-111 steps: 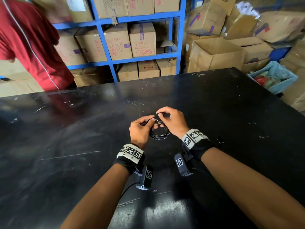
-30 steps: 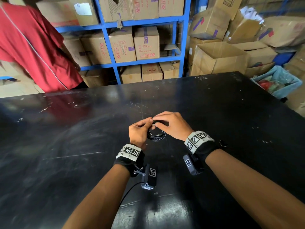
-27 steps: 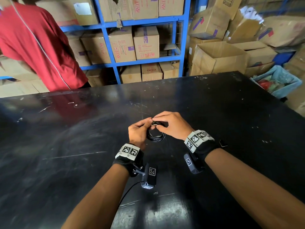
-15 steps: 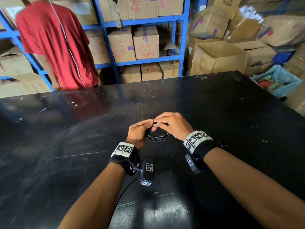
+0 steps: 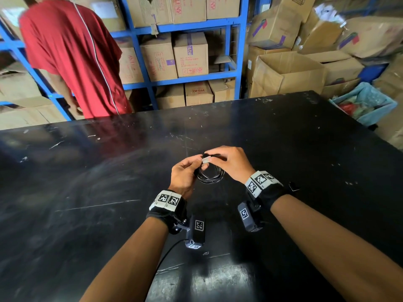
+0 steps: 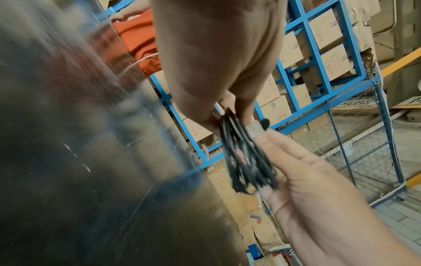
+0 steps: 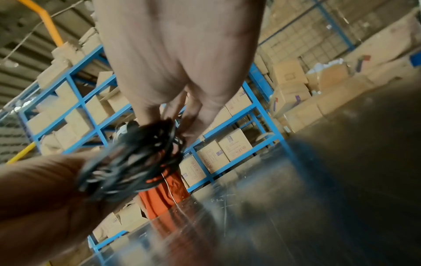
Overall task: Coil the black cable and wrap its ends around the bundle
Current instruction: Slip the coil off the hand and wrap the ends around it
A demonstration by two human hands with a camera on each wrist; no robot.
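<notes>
Since the earlier frames my hands have hardly moved over the table (image 5: 91, 192); what changed most is behind it, where the person in the red shirt (image 5: 72, 55) has come from the left edge further into view, in front of the blue shelves (image 5: 237, 62). A silver plug end (image 5: 205, 160) now shows between my fingertips, where before I saw only cable.

The black cable (image 5: 209, 178) is already a small coil of many loops, held in the air just above the table, between both hands. My left hand (image 5: 184, 177) has its fingers curled and pinching the coil at its upper left side. My right hand (image 5: 231, 164) has thumb and forefinger closed on the top of the bundle, next to the plug; its other fingers are curled loosely above.

I judge the cable to be thin, light and soft, but a little springy: the loops spread apart at the bottom in the left wrist view (image 6: 248, 167), so they want to open when the grip is loose. The jacket looks smooth, so it can slip. I would keep the left pinch across all the loops at one point, and take the free end close behind the plug, where it is stiffer, to lead it around the bundle.
</notes>
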